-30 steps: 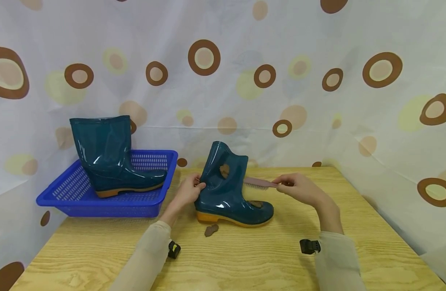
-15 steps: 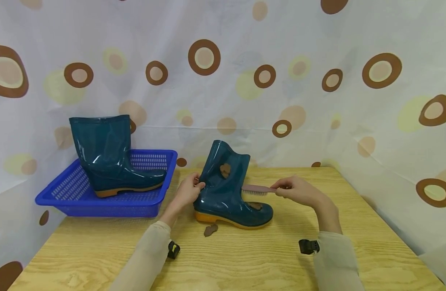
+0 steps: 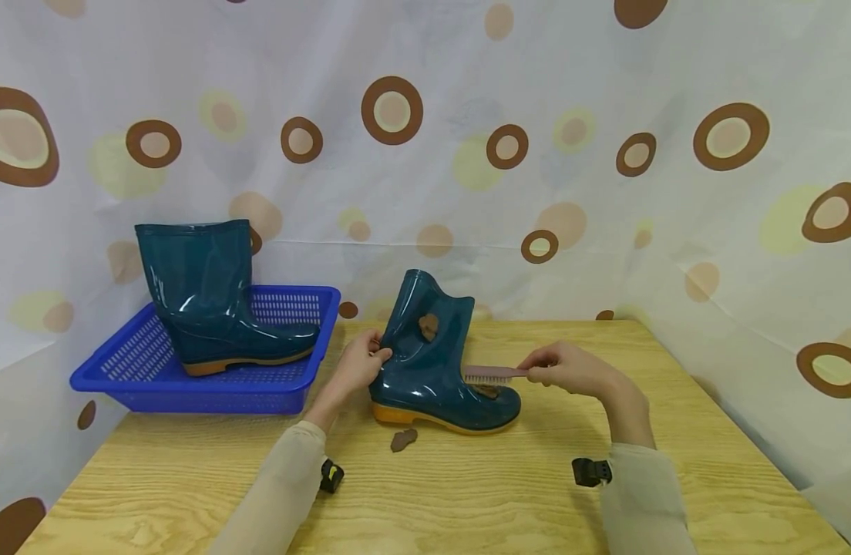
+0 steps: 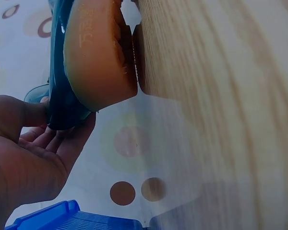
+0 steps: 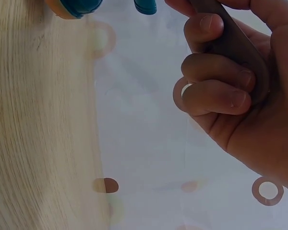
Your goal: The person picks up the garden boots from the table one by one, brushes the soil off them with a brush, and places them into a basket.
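Note:
A dark teal rubber boot with an orange-tan sole stands on the table, its shaft leaning a little to the right. Brown patches show on its shaft and on the top of its toe. My left hand grips the back of the boot above the heel; in the left wrist view, thumb and fingers pinch it from both sides. In my right hand is the handle of a mauve brush, fingers curled round it. The bristles point down, just above the toe patch; whether they touch it I cannot tell.
At the left, a blue plastic basket holds a second teal boot, upright. A brown piece lies on the wooden table in front of the heel. A patterned curtain hangs behind the table.
My right hand has lowered the brush from beside the boot's shaft to just over the toe. The left hand keeps its hold, and the boot has barely moved.

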Motion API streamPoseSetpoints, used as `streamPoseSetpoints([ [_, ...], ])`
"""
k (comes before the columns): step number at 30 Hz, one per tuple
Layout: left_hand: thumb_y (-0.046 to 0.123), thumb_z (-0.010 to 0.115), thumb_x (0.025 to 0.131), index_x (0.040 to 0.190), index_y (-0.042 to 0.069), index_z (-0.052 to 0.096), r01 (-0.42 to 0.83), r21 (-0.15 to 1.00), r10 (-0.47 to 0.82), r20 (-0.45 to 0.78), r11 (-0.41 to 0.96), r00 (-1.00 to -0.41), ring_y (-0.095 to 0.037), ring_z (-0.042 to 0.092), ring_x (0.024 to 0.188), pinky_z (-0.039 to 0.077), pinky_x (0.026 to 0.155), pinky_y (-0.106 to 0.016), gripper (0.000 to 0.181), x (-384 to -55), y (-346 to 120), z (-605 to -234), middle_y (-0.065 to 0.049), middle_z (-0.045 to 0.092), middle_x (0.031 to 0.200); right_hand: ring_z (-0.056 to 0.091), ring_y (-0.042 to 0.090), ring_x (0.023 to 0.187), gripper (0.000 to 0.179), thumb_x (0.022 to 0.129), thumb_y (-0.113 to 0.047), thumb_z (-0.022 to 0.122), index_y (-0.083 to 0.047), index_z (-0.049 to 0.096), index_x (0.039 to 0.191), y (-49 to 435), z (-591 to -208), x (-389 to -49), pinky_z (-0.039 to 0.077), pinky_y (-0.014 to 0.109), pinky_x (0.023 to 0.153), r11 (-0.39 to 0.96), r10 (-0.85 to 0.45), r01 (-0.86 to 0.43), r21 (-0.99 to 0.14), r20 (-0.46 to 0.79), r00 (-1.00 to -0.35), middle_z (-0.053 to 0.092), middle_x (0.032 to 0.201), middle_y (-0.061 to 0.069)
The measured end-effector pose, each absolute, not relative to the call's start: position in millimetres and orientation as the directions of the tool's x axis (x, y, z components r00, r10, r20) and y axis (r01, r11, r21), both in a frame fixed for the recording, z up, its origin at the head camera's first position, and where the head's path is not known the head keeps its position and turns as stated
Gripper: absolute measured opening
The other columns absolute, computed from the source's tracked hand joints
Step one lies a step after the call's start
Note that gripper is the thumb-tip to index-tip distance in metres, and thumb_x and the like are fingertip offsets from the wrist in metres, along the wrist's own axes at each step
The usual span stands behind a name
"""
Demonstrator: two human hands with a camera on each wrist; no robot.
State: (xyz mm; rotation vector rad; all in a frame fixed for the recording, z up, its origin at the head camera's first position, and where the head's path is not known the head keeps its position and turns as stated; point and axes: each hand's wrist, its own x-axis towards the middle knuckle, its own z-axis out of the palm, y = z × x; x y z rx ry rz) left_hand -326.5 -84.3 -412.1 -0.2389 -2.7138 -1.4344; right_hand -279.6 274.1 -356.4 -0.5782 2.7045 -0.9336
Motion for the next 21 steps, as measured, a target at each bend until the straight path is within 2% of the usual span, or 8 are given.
streamPoseSetpoints([
  [3, 0.012, 0.059, 0.099, 0.111, 0.003, 0.058, 0.171, 0.818, 0.111, 0.132, 0.55, -0.985, -0.026, 0.058, 0.091, 0.051, 0.085, -0.041, 0.015, -326.4, -84.5, -411.8, -0.017, 0.067, 0.103, 0.044, 0.017, 0.065, 0.031, 0.097, -0.024, 0.056, -0.007, 0.07, 0.119, 274.9, -356.2, -279.2, 0.035, 0.029, 0.051, 0.727, -0.421, -0.251, -0.639, -0.128, -0.898, 0.061, 0.09, 0.006],
  [6, 0.011, 0.059, 0.099, 0.111, 0.003, 0.059, 0.171, 0.819, 0.114, 0.13, 0.547, -0.985, -0.026, 0.058, 0.09, 0.051, 0.084, -0.04, 0.015, -326.2, -84.5, -411.6, -0.016, 0.068, 0.101, 0.037, 0.014, 0.057, 0.031, 0.097, -0.024, 0.056, -0.006, 0.069, 0.119, 275.9, -355.1, -278.1, 0.031, 0.027, 0.049, 0.731, -0.422, -0.238, -0.64, -0.149, -0.894, 0.059, 0.086, 0.005],
  [9, 0.011, 0.059, 0.099, 0.111, 0.003, 0.059, 0.17, 0.818, 0.115, 0.127, 0.549, -0.985, -0.026, 0.058, 0.09, 0.051, 0.083, -0.039, 0.015, -326.2, -84.1, -410.8, -0.015, 0.067, 0.099, 0.035, 0.012, 0.056, 0.03, 0.097, -0.025, 0.056, -0.007, 0.07, 0.118, 277.3, -352.3, -275.5, 0.03, 0.026, 0.048, 0.733, -0.425, -0.234, -0.639, -0.161, -0.891, 0.057, 0.084, 0.004],
  [15, 0.011, 0.06, 0.098, 0.109, 0.003, 0.059, 0.174, 0.814, 0.116, 0.131, 0.554, -0.984, -0.025, 0.057, 0.088, 0.05, 0.081, -0.038, 0.013, -326.0, -84.2, -410.7, -0.014, 0.067, 0.097, 0.021, 0.01, 0.048, 0.03, 0.096, -0.023, 0.057, -0.006, 0.07, 0.117, 280.9, -346.4, -269.4, 0.024, 0.025, 0.046, 0.727, -0.422, -0.183, -0.662, -0.22, -0.88, 0.051, 0.072, 0.003],
  [21, 0.01, 0.06, 0.098, 0.105, 0.004, 0.058, 0.174, 0.815, 0.114, 0.132, 0.552, -0.985, -0.025, 0.055, 0.086, 0.049, 0.078, -0.035, 0.01, -326.8, -84.4, -412.6, -0.013, 0.066, 0.093, 0.019, 0.01, 0.048, 0.029, 0.096, -0.02, 0.057, -0.005, 0.069, 0.118, 284.7, -345.0, -266.2, 0.024, 0.025, 0.047, 0.716, -0.426, -0.162, -0.679, -0.241, -0.872, 0.05, 0.072, 0.001],
])
